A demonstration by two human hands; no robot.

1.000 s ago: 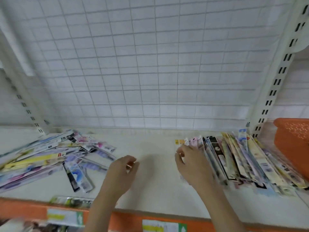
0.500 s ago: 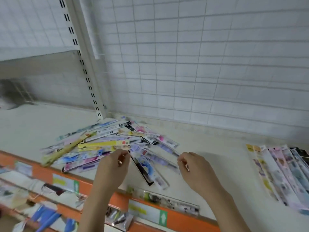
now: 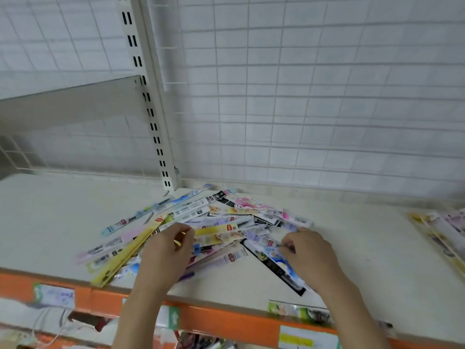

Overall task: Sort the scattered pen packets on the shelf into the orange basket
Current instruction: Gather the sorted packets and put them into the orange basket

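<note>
A scattered pile of pen packets (image 3: 216, 222) lies on the cream shelf (image 3: 50, 222) in front of the slotted upright. My left hand (image 3: 166, 253) is on the pile's near left side, thumb and fingers pinching the end of a yellow packet (image 3: 214, 231). My right hand (image 3: 309, 255) rests on the pile's right side, fingertips curled onto a blue-and-white packet (image 3: 273, 255) that lies next to a black one (image 3: 274, 268). The orange basket is out of view.
A second, neater row of packets (image 3: 440, 238) lies at the far right edge. The slotted white upright (image 3: 151, 109) and wire-grid back wall stand behind. The shelf's orange front lip (image 3: 226, 321) carries price labels; one packet (image 3: 297, 311) lies along it.
The view has swung left from the right-hand row and orange basket to the scattered pile. Both hands have moved onto the pile and closed their fingers on packets.
</note>
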